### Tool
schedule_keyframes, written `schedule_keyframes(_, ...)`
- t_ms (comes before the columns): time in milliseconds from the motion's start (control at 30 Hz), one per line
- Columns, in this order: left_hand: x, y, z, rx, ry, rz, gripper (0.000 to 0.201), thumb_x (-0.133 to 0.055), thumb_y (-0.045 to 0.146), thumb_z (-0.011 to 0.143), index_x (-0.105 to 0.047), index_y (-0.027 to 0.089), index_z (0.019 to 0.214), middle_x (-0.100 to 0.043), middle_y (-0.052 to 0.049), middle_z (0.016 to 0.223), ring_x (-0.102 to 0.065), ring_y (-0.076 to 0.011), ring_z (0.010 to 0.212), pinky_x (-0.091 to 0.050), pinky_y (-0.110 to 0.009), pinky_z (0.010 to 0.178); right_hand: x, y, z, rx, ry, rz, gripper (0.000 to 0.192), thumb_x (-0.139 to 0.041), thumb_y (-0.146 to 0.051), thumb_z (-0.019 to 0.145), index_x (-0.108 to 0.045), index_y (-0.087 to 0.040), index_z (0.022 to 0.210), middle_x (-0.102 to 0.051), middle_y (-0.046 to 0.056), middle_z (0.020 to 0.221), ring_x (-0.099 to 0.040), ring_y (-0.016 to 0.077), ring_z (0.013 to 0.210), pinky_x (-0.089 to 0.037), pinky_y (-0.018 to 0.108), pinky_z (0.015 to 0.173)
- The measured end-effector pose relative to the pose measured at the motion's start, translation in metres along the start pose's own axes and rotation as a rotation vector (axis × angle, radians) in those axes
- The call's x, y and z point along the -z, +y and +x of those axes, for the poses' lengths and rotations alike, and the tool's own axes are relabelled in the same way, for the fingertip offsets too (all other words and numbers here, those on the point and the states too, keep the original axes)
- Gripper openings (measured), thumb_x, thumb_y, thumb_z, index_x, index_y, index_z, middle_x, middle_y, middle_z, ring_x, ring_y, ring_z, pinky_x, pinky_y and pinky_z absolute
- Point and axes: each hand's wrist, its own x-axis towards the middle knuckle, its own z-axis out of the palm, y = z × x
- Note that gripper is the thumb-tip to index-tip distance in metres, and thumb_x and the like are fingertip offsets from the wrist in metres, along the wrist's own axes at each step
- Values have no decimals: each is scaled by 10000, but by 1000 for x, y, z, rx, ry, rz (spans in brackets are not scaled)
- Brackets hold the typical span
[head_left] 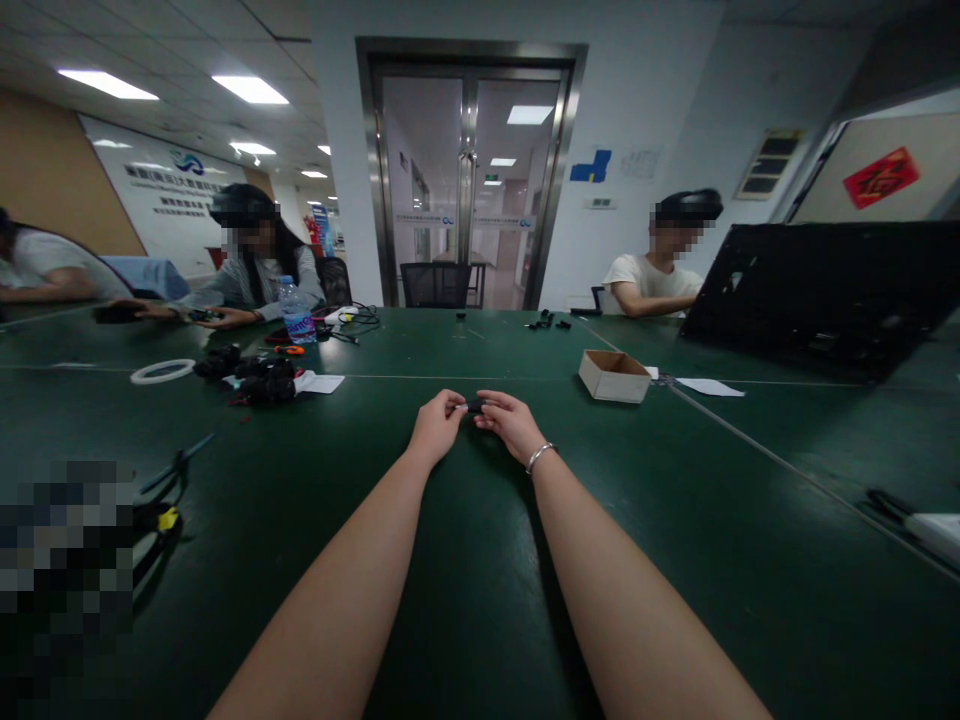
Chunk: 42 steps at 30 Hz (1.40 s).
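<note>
Over the table [480,580], the left arm [345,570] reaches forward and inward, the left hand [439,428] pinching a black part [475,406] at its left end. The part sits between the hands, long axis roughly left-right, front end indeterminable. The right arm [615,560] angles inward, the right hand [514,428] gripping the right end, fingers curled.

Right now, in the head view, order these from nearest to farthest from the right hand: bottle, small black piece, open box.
1. Small black piece: held in the right hand.
2. Open box: ahead, to the right.
3. Bottle: ahead, left.
</note>
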Motion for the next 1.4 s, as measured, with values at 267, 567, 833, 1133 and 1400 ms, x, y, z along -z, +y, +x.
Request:
schedule_keyframes(267,2,-1,0,7,-10,11,118,-550,271,864,-629,194,905,-676,-39,890,-623,-162,827,-478,-288,782,2,0,0,-8,-26,1,248,-581,29,808,-663,-112,995,-641,36,770,-654,107,608,-594,190,583)
schedule_keyframes(567,3,-2,1,31,-22,19,198,-498,345,878,-621,194,844,-656,-13,746,-606,-152,708,-454,-263,698,3,-1,-1,-14,-38,-4,267,-577,33,789,-677,-123,982,-617,49,858,-645,97,617,-594,188,600)
schedule_keyframes(833,2,-5,3,51,-12,-32,232,-482,386,875,-601,189,849,-629,-3,642,-598,-145,620,-440,-252,630,1,-4,-4,-8,-50,-4,258,-591,29,763,-683,-132,943,-582,39,883,-648,98,600,-578,190,581)
schedule_keyframes(1133,3,-9,4,85,19,4,263,-476,441,886,-511,195,801,-616,12,570,-581,-136,530,-409,-246,561,2,-5,-6,-10,-95,-16,263,-606,30,757,-683,-148,935,-577,30,881,-646,96,612,-576,190,590)
schedule_keyframes(1400,7,7,-2,149,8,35,270,-452,414,905,-499,193,758,-611,8,544,-578,-135,513,-405,-245,548,3,-6,-6,-13,-130,-18,281,-633,29,750,-673,-155,958,-580,30,923,-646,86,632,-581,174,609)
